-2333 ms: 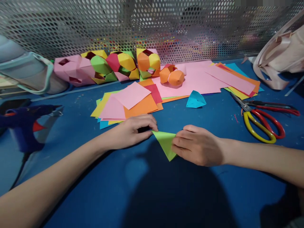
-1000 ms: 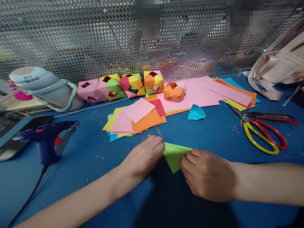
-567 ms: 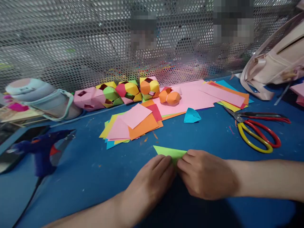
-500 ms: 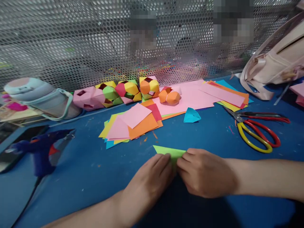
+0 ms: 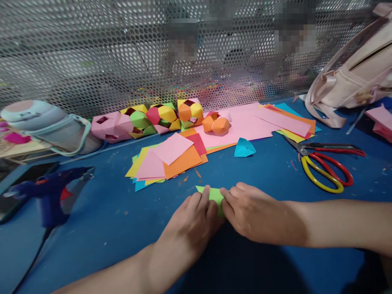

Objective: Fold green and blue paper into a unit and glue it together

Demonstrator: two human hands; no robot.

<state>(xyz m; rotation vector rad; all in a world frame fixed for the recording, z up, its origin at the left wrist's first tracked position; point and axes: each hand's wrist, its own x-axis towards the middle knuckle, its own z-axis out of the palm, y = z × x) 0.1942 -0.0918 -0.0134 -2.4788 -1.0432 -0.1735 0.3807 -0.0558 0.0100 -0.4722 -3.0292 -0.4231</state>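
Note:
Between my two hands is a folded piece of green paper (image 5: 216,197), held close to the table's near edge. My left hand (image 5: 192,216) grips its left side, one finger lying over the top edge. On the right side, my right hand (image 5: 249,212) has its curled fingers pressed on the paper. Much of the sheet is hidden under the fingers. A small folded blue paper piece (image 5: 244,148) rests beyond my hands. To its left lies a fanned pile of coloured paper squares (image 5: 183,162).
Folded paper balls (image 5: 162,118) line the back by a perforated metal screen (image 5: 122,61). Scissors (image 5: 324,171) with red and yellow handles lie at right, near a pale backpack (image 5: 355,81). A blue glue gun (image 5: 52,200), a phone and a plush-topped pouch (image 5: 52,126) are at left.
My right hand has shifted left along the green paper, covering its right corner. A finger of my left hand now reaches up over the top edge. The view has shifted slightly.

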